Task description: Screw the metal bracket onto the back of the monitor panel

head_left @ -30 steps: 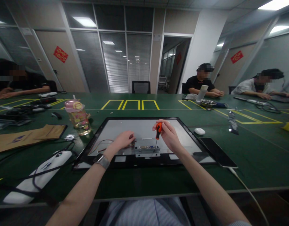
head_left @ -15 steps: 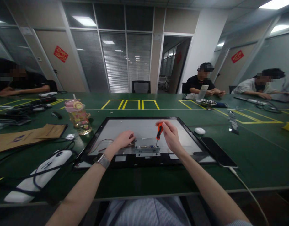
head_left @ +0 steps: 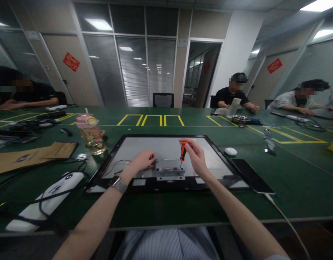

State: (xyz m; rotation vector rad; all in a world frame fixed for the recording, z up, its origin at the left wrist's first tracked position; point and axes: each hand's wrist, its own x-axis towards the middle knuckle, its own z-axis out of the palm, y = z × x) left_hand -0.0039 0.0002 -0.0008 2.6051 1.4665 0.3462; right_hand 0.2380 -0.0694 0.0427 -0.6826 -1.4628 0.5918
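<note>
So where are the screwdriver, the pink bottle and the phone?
screwdriver (head_left: 183,150): head view, orange handle.
pink bottle (head_left: 92,137): head view, clear body.
phone (head_left: 251,176): head view, dark screen.

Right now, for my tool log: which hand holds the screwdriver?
The right hand: it grips the orange screwdriver, tip down at the metal box; the left hand rests without a tool beside that box.

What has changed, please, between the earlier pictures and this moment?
The right hand shifted its fingers up the orange screwdriver, baring more handle, which now leans slightly; its tip stays at the metal bracket. The left hand and monitor panel have not moved.
</note>
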